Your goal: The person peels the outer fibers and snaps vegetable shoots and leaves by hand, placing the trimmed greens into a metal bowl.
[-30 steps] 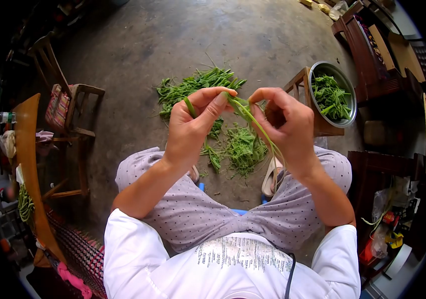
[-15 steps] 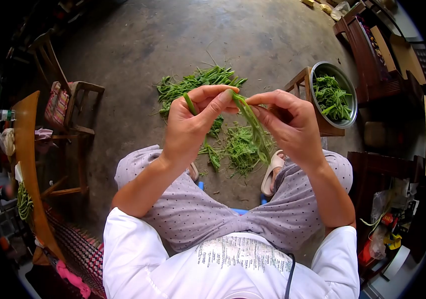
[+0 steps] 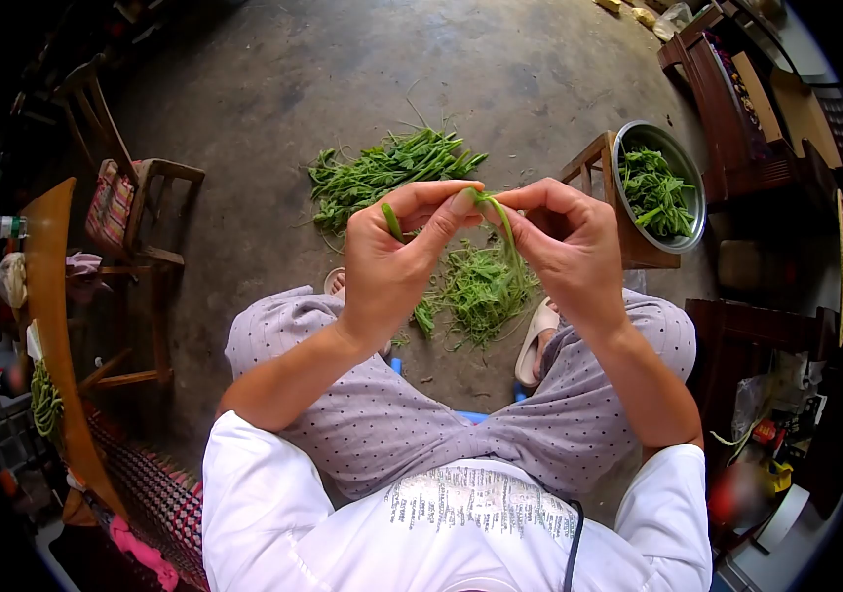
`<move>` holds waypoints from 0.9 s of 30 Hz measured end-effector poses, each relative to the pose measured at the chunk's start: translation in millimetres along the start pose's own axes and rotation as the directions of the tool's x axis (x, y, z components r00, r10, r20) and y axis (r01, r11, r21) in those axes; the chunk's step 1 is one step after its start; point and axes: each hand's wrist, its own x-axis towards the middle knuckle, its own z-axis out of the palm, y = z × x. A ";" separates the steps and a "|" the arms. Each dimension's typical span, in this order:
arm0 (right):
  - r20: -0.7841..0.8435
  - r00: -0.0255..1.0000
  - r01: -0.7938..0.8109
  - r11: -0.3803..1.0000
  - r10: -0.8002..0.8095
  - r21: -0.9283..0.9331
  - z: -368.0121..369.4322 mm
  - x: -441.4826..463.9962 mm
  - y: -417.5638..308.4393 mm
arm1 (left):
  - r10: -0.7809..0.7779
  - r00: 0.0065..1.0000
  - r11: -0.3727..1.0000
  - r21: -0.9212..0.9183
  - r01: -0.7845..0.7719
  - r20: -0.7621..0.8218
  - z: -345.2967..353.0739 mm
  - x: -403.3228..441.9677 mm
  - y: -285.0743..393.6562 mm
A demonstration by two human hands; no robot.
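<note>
My left hand [image 3: 404,237] pinches a green vegetable stem [image 3: 392,222], whose cut end pokes out between the fingers on the left. Facing it, my right hand [image 3: 572,242] grips thin green strands at the other end of the same stem, and the fingertips of both hands nearly meet. A strip of peel [image 3: 512,247] hangs below the right fingertips. Beyond the hands, a heap of leafy green stems [image 3: 382,168] lies on the floor. Nearer my feet sits a tangled pile of thin peelings [image 3: 483,296].
A metal basin [image 3: 700,202] of green stems rests on a wooden stool [image 3: 651,255] at right. To the left stand a wooden chair [image 3: 140,187] and a wooden table edge [image 3: 51,296]. Dark wooden furniture [image 3: 737,128] lines the right side. My sandalled foot [image 3: 540,340] is by the peelings.
Both hands have shifted slightly, the left one to the right and downward. The hanging strip has become thinner and closer to the right fingers. My left foot shows farther out.
</note>
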 end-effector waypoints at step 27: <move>0.032 0.997 -0.074 0.989 0.070 0.127 3.4 0.7 7.2 | 0.049 0.997 0.999 0.021 -0.048 -0.065 4.2 -1.3 -4.5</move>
